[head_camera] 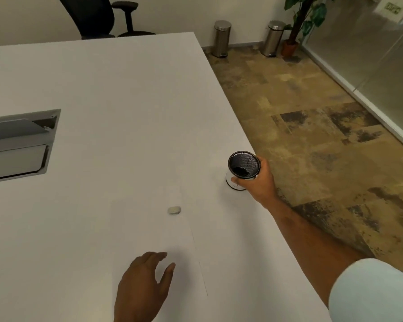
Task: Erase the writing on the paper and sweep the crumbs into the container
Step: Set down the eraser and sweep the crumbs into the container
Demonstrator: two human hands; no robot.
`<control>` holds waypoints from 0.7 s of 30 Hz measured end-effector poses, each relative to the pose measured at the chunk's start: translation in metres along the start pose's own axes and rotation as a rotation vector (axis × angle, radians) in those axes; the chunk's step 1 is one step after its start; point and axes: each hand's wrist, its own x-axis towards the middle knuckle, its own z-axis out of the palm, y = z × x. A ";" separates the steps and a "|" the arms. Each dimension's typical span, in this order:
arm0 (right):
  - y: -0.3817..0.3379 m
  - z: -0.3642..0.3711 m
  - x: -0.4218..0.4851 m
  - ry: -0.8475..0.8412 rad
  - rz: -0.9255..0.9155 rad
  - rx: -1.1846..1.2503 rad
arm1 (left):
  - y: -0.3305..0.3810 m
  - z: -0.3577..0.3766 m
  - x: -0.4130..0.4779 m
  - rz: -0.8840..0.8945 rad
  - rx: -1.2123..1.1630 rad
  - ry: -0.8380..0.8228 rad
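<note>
A white sheet of paper (149,228) lies flat on the white table (102,89), hard to tell from it; its right edge shows as a thin line. No writing is visible on it. A small pale eraser (174,210) rests on the paper's far part. My left hand (144,282) hovers flat over the paper's near end, fingers apart, holding nothing. My right hand (258,182) grips a black mesh container (242,167) near the table's right edge, tilted with its mouth toward me. A small white round thing (233,185) sits under it, partly hidden.
A grey cable hatch (21,145) is set into the table at the left. The table's right edge runs diagonally past the container, with patterned carpet (312,135) beyond. An office chair (96,17), two steel bins (222,38) and a potted plant (298,26) stand at the back.
</note>
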 end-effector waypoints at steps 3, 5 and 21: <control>0.005 0.003 0.002 0.021 0.009 0.003 | -0.004 -0.005 0.003 0.001 -0.008 0.021; 0.008 0.001 0.004 0.001 0.000 0.003 | -0.007 -0.008 0.004 -0.011 -0.006 0.026; -0.016 0.097 -0.100 -0.339 -0.343 -0.297 | -0.061 0.019 0.014 0.186 0.030 -0.081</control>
